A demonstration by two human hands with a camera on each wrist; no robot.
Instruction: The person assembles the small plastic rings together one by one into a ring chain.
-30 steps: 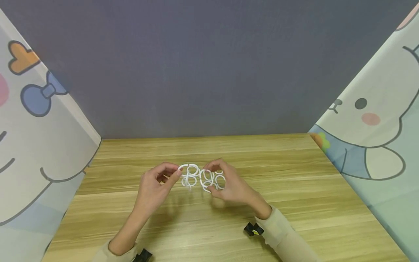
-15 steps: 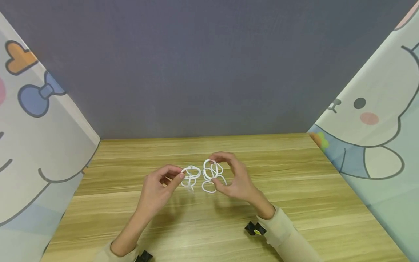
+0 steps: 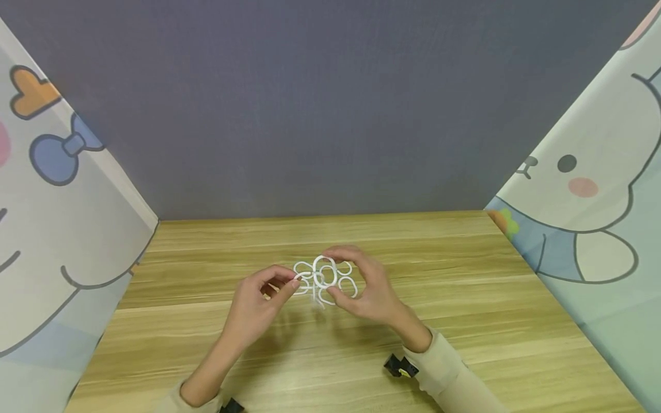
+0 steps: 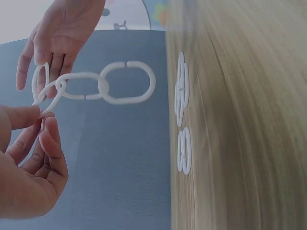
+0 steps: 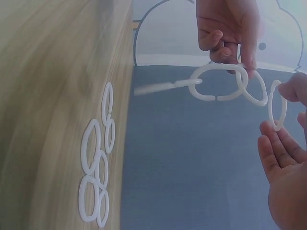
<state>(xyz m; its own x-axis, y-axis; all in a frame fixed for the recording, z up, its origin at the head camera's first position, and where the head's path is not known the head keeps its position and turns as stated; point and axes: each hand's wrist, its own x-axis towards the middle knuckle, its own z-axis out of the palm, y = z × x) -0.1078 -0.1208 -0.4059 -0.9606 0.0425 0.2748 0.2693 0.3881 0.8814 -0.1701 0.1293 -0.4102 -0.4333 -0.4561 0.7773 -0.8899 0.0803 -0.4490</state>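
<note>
At the far left, a printed panel (image 3: 31, 241) is showing an orange heart (image 3: 32, 94) and a blue bow (image 3: 54, 160). Next to it, low down, a pale left sleeve (image 3: 193, 404) is bearing a small black device (image 3: 232, 406). The left hand (image 3: 258, 295) is reaching in above the wood-grain table (image 3: 439, 246), its thumb and index finger pinching the top link of a white plastic chain (image 4: 79, 75); its other fingers are curling loosely below. The chain is hanging in the air as three joined links, its end link (image 4: 129, 100) dangling above the tabletop. Under both hands, other white links (image 5: 84, 148) are lying flat on the wood, six of them showing in the right wrist view.

Just right of the chain's top, the right hand (image 3: 369, 287) is holding a single link (image 5: 270, 108) upright, thumb at one end and fingertips at the other. It is nearly meeting the pinched link, though whether they are touching I can't fairly say. A right sleeve (image 3: 439, 367) is carrying another black device (image 3: 400, 366). Behind, a grey wall (image 3: 320, 115) is rising; at the far right a panel (image 3: 609, 132) is showing a white cartoon animal.
</note>
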